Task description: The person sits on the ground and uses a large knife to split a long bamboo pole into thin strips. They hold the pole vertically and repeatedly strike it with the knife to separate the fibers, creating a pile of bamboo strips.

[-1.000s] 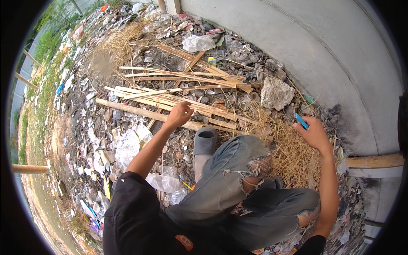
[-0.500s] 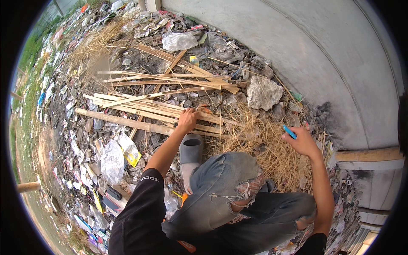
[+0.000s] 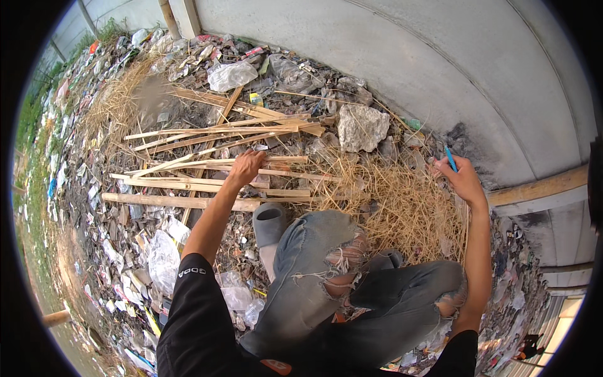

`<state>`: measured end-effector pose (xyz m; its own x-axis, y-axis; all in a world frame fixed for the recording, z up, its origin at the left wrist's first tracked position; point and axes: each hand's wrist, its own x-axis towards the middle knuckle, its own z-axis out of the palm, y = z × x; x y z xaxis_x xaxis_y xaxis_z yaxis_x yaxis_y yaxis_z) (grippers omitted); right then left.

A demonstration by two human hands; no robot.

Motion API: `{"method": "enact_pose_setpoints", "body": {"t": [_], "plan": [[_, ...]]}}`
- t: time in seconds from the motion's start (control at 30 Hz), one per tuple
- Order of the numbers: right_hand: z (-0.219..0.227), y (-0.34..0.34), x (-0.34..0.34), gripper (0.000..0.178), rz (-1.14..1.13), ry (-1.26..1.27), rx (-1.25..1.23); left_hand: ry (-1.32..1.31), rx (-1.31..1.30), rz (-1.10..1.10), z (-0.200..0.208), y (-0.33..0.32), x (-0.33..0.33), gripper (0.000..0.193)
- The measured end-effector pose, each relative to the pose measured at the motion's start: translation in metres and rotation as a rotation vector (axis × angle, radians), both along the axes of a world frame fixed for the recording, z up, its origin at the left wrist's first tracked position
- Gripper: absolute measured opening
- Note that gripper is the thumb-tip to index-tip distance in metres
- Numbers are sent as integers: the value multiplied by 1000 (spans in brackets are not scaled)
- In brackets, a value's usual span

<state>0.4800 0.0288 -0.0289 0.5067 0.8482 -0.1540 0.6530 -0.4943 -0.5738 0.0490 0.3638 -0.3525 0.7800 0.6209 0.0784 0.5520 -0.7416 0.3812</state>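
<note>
My left hand [image 3: 249,166] is closed on a pale split bamboo strip [image 3: 287,174] in the nearer group of strips; its fingertips are partly hidden. Several more strips [image 3: 166,183] fan out to the left of that hand. Along their near side lies a thicker, rounder bamboo pole [image 3: 157,200]. A farther pile of bamboo strips [image 3: 220,131] lies crossed over itself. On the right, my right hand [image 3: 466,182] is raised over straw and grips a slim blue-handled tool [image 3: 451,159], whose kind I cannot make out.
Dry straw shavings [image 3: 402,217] are heaped between my knees and the right hand. A pale rock [image 3: 362,127] sits beyond them, near the grey wall [image 3: 440,81]. Plastic litter [image 3: 164,261] covers the ground at left. My grey clog [image 3: 270,223] is close to the pole.
The view has shifted, so the ground things sit further left. My left hand has moved slightly away from my foot, among the nearer strips. The blue-handled tool now points more upright.
</note>
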Motion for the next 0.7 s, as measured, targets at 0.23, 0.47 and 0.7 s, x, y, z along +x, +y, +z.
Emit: {"method": "enact_pose_setpoints", "body": {"t": [0.23, 0.47, 0.7], "plan": [[1, -116, 22, 23, -511, 279, 507, -546, 190, -55, 210, 39, 32, 60], [-185, -265, -26, 35, -919, 318, 535, -788, 821, 74, 436, 46, 22, 27], [-342, -405, -158, 49, -1128, 688, 488, -1152, 420, -43, 580, -28, 49, 33]]}}
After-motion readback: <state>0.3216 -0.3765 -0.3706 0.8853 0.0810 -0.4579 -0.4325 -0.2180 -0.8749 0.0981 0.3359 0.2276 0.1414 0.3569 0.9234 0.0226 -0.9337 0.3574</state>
